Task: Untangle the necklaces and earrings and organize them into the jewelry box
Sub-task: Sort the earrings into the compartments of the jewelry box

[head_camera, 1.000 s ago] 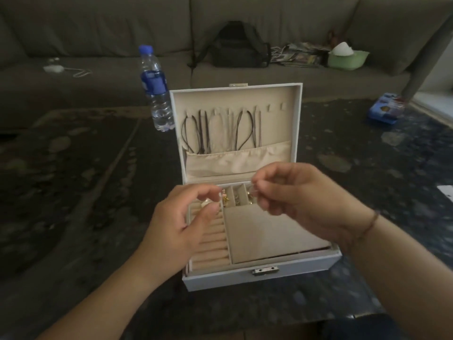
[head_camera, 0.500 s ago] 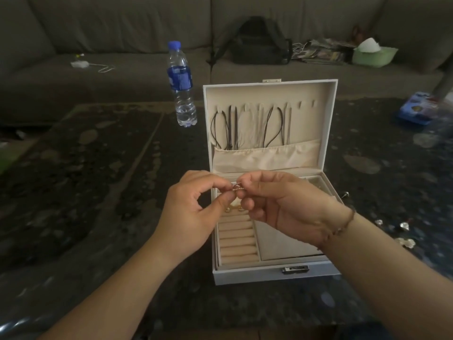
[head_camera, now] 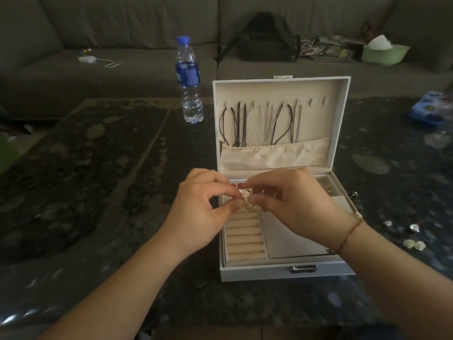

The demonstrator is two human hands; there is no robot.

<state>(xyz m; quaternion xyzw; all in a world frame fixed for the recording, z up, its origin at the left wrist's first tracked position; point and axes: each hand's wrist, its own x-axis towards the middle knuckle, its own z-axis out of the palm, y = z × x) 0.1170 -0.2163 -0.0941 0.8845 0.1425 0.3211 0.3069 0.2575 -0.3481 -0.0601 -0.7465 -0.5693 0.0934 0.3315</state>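
Observation:
An open white jewelry box [head_camera: 259,274] stands on the dark table, its lid upright. Several cord necklaces [head_camera: 236,126] hang from hooks inside the lid above a beige pocket. Above the box's ring rolls [head_camera: 244,238], my left hand [head_camera: 198,212] and my right hand [head_camera: 289,204] meet, and both pinch a small gold earring [head_camera: 246,196] between fingertips. A few small earrings [head_camera: 327,188] lie in a back right compartment. More loose earrings [head_camera: 414,244] lie on the table to the right of the box.
A water bottle [head_camera: 188,79] stands behind the box to the left. A grey sofa at the back carries a black bag [head_camera: 267,40], magazines, a green bowl [head_camera: 384,54] and a white charger [head_camera: 88,59]. A blue pack [head_camera: 429,107] lies at the far right.
My hands were apart over the box, each pinching something small; they have come together and now both pinch one earring. The view has shifted, so the box sits further right.

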